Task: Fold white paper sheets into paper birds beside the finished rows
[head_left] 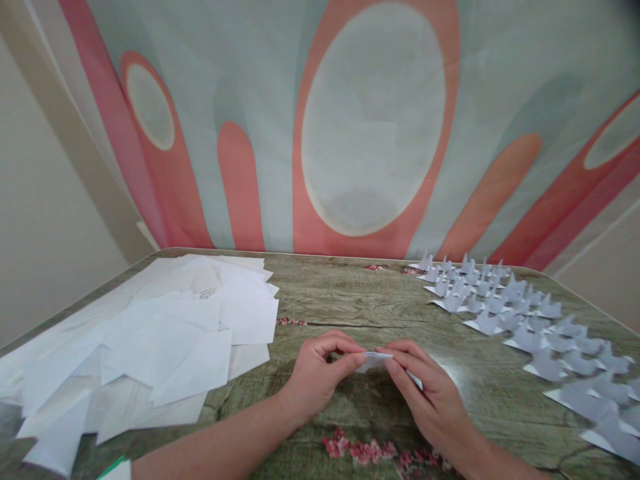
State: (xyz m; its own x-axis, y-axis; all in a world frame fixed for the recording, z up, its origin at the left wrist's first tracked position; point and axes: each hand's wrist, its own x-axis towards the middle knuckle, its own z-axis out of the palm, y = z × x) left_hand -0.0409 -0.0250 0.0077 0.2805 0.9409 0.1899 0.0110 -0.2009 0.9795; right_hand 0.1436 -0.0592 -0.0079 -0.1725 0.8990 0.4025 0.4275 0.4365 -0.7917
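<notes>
A small folded piece of white paper point(375, 362) is held above the table between my two hands. My left hand point(320, 370) pinches its left end between thumb and fingers. At the other end, my right hand point(425, 383) grips the paper, and a white corner shows below the right fingers. The rest of the piece is hidden behind the fingers. To the left lies a loose, overlapping heap of white paper sheets point(165, 340). Several rows of folded white paper birds point(530, 337) stand on the right.
The table point(340, 293) has a wood-grain top printed with pink blossoms point(357, 448). Behind its far edge hangs a coral and grey-green patterned cloth point(275, 87). At the bottom left, a small white and green item point(117, 469) lies by my left forearm.
</notes>
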